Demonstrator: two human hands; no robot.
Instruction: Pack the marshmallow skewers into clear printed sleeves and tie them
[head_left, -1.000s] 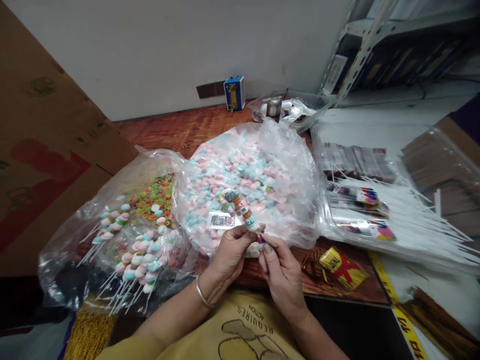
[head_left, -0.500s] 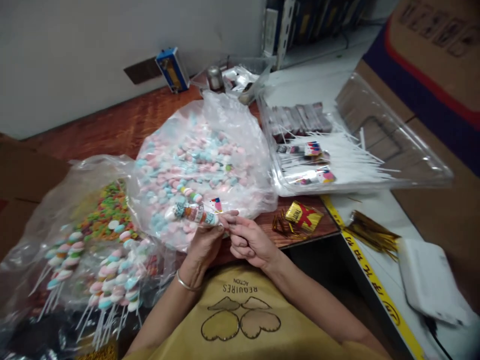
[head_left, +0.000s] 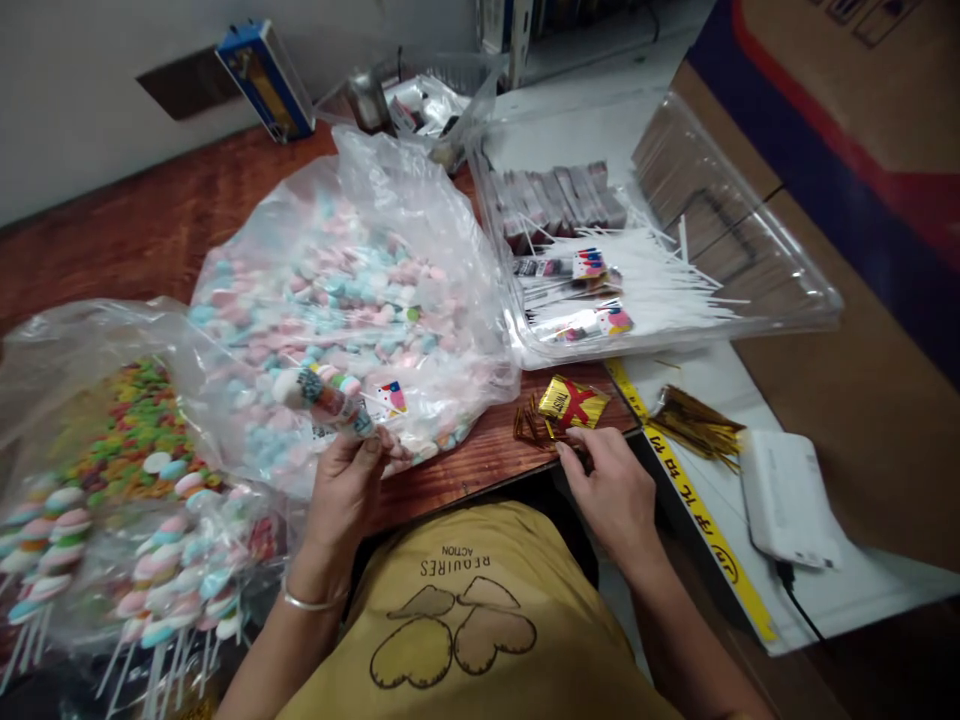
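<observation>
Our left fingers [head_left: 365, 457] pinch the clear-wrapped, multicoloured marshmallow stick [head_left: 330, 402] above the translucent plastic marshmallow bag [head_left: 470, 345]; a slackened pinch could loosen its wrapper. Our right fingers [head_left: 572, 466] curl, nearly closed, at shiny gold twist ties [head_left: 530, 425]; we cannot tell whether they hold any, and clumsy plucking could scatter several.

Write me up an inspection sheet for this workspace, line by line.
Surface: red-brown tabletop; yellow printed strip at right.
Job's things: wrapped candy; bagged marshmallows; open container holding white sticks; gold strips.
Clutter: blue-and-white box, rear left.
Hands: left hand grips the wrapped candy; right hand at the gold strips, grip unclear.
Cables: black cable at white device.
Surroundings: wall behind; cardboard box right.
</observation>
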